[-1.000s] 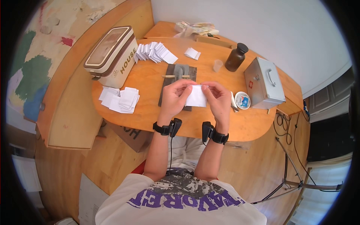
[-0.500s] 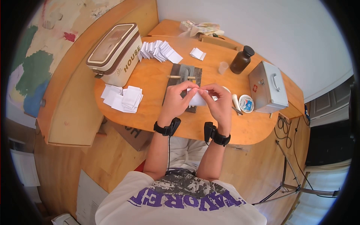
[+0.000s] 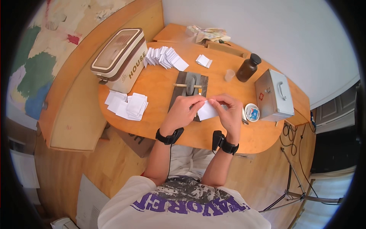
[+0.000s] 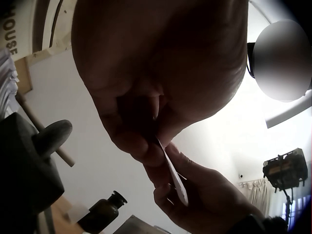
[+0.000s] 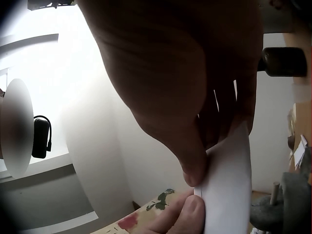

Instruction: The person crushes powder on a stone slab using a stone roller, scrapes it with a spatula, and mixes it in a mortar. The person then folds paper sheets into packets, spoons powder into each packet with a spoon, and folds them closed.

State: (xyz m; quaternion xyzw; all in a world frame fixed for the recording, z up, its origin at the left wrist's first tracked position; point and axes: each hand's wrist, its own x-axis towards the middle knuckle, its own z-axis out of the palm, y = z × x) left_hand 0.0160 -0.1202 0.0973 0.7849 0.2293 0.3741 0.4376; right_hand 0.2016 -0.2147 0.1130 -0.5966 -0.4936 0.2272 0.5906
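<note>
White folded paper (image 3: pixel 206 111) at your six o'clock, centre, thumb and curled fingers of left hand (image 3: pixel 182 112) and right hand (image 3: pixel 230 116) pinching its upper edge; grey stone wheel with wooden rod (image 3: pixel 190 86) at eleven o'clock from it.

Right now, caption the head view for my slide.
Two bare hands pinch a small folded white paper above an orange-brown wooden table, near a brown glass bottle.

The table (image 3: pixel 156 97) is smooth wood with a soft sheen. The case (image 3: pixel 271 95) is silvery metal, the bottle (image 3: pixel 247 68) dark and glossy, the packets (image 3: pixel 127 105) matt paper.
</note>
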